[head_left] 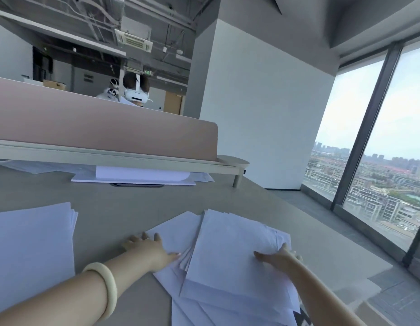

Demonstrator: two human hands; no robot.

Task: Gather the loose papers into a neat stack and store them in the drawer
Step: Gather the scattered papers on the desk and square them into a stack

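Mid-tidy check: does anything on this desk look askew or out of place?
Yes. The loose papers between the left hand and right hand are fanned at clashing angles, edges unaligned. A second pile lies apart at the left, its corners slightly offset. More sheets sit under the shelf at the back.

"What's on that grey surface (124, 198)?"

"Mostly paper. Near the front right there's a fanned heap of loose papers (228, 267), sheets overlapping at all angles."

"And to the left?"

"A second pile (32, 243), squarer, its edges only slightly stepped, well apart from the heap. A left hand (147, 249) rests flat between them, touching the heap's edge."

"At the back?"

"A low pale shelf (110, 156) stands on the surface on a round leg (237, 178). Under it lie more white sheets (138, 176), and a dark flat thing (137, 184) pokes out from beneath them. I can't tell what it is."
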